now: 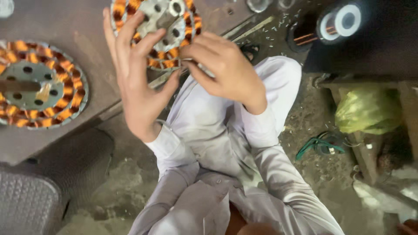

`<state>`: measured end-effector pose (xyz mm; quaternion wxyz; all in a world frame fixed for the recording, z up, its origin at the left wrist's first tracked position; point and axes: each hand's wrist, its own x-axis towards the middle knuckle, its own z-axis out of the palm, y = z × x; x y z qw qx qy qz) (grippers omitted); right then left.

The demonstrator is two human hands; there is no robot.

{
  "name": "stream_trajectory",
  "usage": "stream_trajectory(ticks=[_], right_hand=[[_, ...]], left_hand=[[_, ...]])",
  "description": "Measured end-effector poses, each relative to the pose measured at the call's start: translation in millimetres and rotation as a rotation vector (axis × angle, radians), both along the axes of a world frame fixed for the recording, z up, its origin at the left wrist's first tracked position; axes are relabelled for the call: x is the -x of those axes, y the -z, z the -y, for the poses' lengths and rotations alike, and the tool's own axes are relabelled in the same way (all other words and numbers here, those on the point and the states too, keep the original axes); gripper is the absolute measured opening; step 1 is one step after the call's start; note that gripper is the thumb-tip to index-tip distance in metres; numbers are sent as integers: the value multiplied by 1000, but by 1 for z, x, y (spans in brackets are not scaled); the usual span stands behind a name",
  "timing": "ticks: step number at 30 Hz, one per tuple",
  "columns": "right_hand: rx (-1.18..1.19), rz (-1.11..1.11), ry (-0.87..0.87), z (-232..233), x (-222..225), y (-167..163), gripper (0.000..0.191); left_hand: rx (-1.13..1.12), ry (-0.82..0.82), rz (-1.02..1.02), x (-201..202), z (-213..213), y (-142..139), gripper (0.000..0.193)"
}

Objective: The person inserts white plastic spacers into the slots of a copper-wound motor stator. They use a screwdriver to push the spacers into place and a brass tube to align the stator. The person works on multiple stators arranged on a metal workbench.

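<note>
My left hand (135,74) holds a round metal stator (163,19) ringed with copper-orange coil windings, its fingers spread across the disc's left and lower side. My right hand (224,69) pinches the lower right rim of the same stator, fingertips at the windings. The stator is held up in front of me, above my lap in pale grey clothing. A second, similar wound stator (37,85) lies flat on the brown workbench (82,30) at the left.
A spool of copper wire (337,21) stands at the upper right. A yellow-green bag (368,109) lies right of my knee, green cord (320,146) on the dirty floor below it. A grey textured mat (26,204) is at lower left.
</note>
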<state>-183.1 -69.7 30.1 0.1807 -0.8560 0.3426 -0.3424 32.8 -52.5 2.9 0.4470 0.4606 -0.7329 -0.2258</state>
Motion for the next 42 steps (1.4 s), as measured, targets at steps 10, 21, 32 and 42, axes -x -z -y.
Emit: stream_trajectory(ticks=[10,21,32,42], right_hand=[[-84,-13,23,15,-11,-1,14],[-22,-90,75,21,-28,-5,20],[-6,-105,69,24,-31,-2,24],[-2,-150,126,20,-43,-5,28]], left_hand=[[-33,54,-55,-14,15,12,71],[-11,65,-60,-23,22,20,74],[-18,38,-58,-23,26,22,75],[-2,40,-72,-25,28,24,74]])
